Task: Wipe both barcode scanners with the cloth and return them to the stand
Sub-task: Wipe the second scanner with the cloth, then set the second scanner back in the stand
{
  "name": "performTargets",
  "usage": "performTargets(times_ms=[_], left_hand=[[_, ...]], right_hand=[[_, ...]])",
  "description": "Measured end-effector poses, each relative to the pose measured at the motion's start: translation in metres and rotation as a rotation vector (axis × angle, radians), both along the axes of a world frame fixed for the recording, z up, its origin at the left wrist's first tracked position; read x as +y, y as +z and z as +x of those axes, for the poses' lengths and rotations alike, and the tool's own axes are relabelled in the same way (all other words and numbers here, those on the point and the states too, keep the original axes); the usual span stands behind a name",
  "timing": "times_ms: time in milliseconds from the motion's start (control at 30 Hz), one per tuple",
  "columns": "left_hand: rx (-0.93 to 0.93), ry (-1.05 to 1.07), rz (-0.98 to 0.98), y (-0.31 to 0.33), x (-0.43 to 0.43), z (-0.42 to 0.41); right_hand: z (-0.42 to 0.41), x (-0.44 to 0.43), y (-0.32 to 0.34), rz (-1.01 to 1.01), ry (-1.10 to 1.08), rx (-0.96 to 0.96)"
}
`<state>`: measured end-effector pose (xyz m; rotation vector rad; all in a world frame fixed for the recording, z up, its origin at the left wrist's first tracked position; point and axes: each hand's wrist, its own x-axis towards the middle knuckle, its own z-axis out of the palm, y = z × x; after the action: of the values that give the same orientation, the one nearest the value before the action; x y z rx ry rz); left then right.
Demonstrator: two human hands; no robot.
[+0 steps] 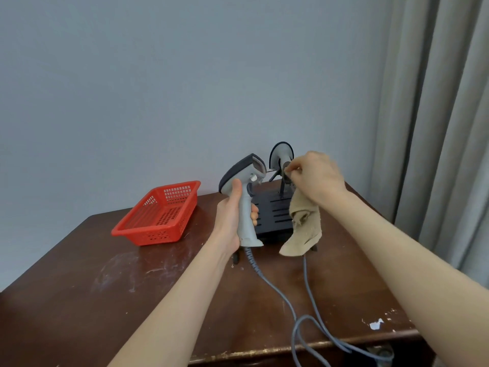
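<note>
Brown table [79, 300], empty red basket [158, 215], left hand [232, 218] gripping scanner [246, 192]

A dark brown wooden table [79, 300] carries everything; its top is scuffed with pale smears, and its near right edge is chipped. A red plastic basket [158, 215] sits far left. To its right stands the black slotted stand [272, 215]. Two grey cables [309, 287] trail toward the near edge.

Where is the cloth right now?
In the head view, the cloth hangs from the right hand, right of centre, draped before the black stand.
</note>
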<state>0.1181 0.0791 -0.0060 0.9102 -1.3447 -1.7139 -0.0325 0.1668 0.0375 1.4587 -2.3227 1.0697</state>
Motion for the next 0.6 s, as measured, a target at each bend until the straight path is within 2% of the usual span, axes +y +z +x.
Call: performTargets(times_ms=[133,200,333,500,600], left_hand=[[-0.046,0.028,-0.056,0.018,-0.007,0.0],[-0.059,-0.014,-0.029,0.027,-0.008,-0.002],[-0.083,-0.058,0.006,0.043,-0.01,-0.005],[-0.091,-0.054,-0.008,0.064,-0.017,-0.006],[-0.074,-0.025,-0.021,0.077,-0.024,-0.007]], right_hand=[[-0.017,0.019,0.019,-0.127,0.003,-0.268],[-0.024,0.029,0.028,-0.126,-0.018,-0.31],[-0.044,0.038,0.03,0.007,-0.091,-0.341],[-0.055,0.036,-0.001,0.165,-0.116,-0.4],[-0.047,0.031,-0.021,0.311,-0.073,-0.312]])
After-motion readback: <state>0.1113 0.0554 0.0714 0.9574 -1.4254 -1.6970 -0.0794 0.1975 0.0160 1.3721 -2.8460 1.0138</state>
